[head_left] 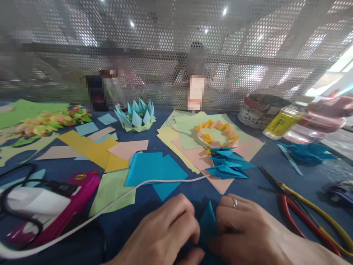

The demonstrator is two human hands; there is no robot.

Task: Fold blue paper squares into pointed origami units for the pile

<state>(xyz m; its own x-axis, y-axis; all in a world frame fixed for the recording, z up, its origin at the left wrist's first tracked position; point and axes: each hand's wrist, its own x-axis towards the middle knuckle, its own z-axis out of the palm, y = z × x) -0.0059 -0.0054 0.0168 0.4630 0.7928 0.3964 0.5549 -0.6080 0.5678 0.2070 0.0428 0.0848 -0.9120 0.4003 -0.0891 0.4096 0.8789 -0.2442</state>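
A piece of blue folded paper [208, 224] stands between my two hands at the bottom middle, its pointed tip upward. My left hand [168, 232] has curled fingers closed at its left side, and its fingertips are partly hidden. Closed around the right side of the paper is my right hand [242, 232], with a ring on one finger. Just beyond my hands lie blue paper squares [157, 169] and a stack of blue folded paper pieces [228, 163].
Scissors [300, 209] lie on the right, beside a blue paper flower [309, 151] and bottles [285, 117]. A white cable [116, 200] crosses the table near a magenta glue gun [79, 195]. An orange paper ring [217, 133] and pale blue paper lotus [136, 116] sit farther back.
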